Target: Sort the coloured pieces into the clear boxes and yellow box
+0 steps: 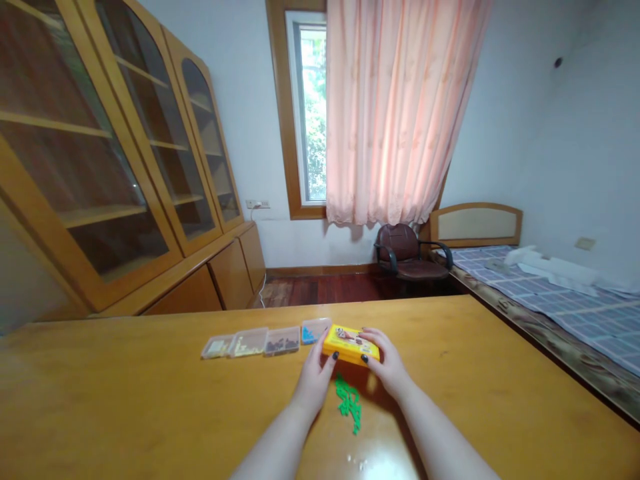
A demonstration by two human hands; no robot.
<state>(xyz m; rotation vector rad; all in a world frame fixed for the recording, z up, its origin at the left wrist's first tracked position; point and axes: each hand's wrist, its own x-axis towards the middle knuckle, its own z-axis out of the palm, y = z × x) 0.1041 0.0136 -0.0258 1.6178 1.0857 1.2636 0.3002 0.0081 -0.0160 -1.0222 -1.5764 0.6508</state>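
Observation:
A yellow box (350,345) with a printed picture on its lid is held between both hands, tilted just above the table. My left hand (316,370) grips its left end, thumb on the near side. At the right end my right hand (386,360) is closed round it in the same way. Several small green plastic pieces (349,400) lie in a loose pile on the table, nearer to me than the box. Behind my left hand stands a clear tray of blue pieces (314,331), partly hidden by the box.
Left of the blue tray, in a row, are clear trays holding dark pieces (283,341), pale yellow pieces (249,343) and whitish pieces (217,347). A few tiny clear bits (357,461) lie near me. Beyond the wooden table (125,400) are a chair (413,253) and a bed (555,280).

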